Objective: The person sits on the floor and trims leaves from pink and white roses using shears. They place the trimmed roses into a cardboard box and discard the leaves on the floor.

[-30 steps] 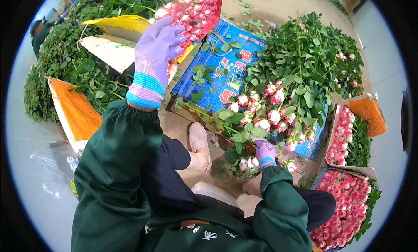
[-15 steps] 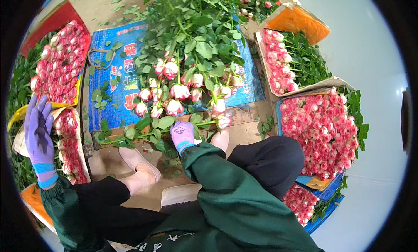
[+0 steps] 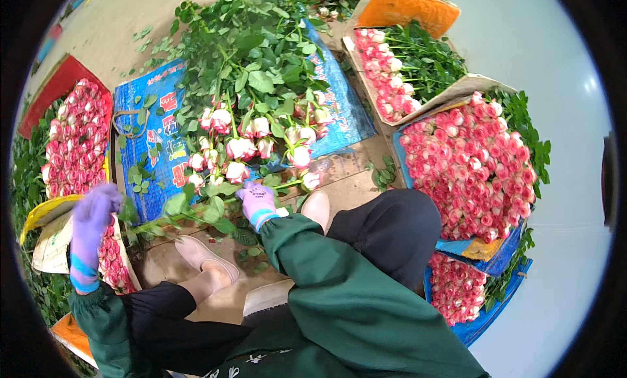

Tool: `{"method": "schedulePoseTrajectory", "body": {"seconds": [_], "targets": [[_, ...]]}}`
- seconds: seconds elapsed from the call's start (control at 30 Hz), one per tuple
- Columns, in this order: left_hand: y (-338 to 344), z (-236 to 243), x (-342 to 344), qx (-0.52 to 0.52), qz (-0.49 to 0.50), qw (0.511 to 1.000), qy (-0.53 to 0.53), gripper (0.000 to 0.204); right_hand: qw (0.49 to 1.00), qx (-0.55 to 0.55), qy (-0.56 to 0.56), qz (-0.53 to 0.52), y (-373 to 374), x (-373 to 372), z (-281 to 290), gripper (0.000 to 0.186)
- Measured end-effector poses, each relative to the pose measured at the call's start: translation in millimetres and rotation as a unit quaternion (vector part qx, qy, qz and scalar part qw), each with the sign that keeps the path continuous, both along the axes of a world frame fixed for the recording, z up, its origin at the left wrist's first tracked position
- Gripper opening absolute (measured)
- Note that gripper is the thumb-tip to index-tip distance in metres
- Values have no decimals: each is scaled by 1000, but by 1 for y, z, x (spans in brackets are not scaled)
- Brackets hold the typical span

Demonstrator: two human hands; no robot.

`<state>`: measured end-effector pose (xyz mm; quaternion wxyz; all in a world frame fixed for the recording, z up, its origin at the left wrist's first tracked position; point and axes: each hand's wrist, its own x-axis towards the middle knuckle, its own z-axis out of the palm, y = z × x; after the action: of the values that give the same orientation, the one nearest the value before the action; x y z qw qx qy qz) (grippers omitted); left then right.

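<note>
My right hand, in a purple glove with a blue cuff, is closed around the stem of a single rose. Its pink-edged white bloom points right, and the leafy stem runs left, low above the floor. My left hand, gloved alike, is raised near the leafy end of that stem; motion blurs its fingers, so their grip cannot be made out. Just beyond my right hand lies a heap of cut roses, blooms toward me and green foliage away, on a blue printed sheet.
Packed pink roses stand at the left beside a red panel. On the right are more bundles, an orange flap and a blue wrapper. My slippered feet rest on the floor before the sheet; loose leaves lie about.
My left hand has swung inward and down toward the stem, its spread fingers now bent and blurred. My right hand still grips the rose. The whole view has shifted slightly.
</note>
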<state>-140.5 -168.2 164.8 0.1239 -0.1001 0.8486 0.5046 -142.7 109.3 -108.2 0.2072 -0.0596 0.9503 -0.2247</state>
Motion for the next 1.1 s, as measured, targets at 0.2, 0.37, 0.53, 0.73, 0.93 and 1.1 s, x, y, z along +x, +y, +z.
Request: {"method": "schedulePoseTrajectory", "body": {"seconds": [0.2, 0.37, 0.53, 0.73, 0.93, 1.1], "targets": [[69, -52, 30, -204, -227, 951, 55, 27, 893, -441, 67, -61, -16, 1, 164, 38], [68, -119, 43, -161, -288, 876, 352, 45, 777, -622, 91, -28, -8, 23, 301, 37], [157, -58, 53, 141, -116, 968, 171, 36, 834, -450, 314, -65, 73, 65, 335, 59], [238, 29, 50, 23, -339, 931, 136, 34, 789, -545, 209, -190, 132, 121, 357, 27], [280, 107, 101, 112, -415, 902, 37, 44, 629, -454, 535, -335, 325, 184, 331, 13], [133, 87, 41, 102, -248, 962, 45, 42, 513, -305, 569, -566, 483, 336, 350, 21]]}}
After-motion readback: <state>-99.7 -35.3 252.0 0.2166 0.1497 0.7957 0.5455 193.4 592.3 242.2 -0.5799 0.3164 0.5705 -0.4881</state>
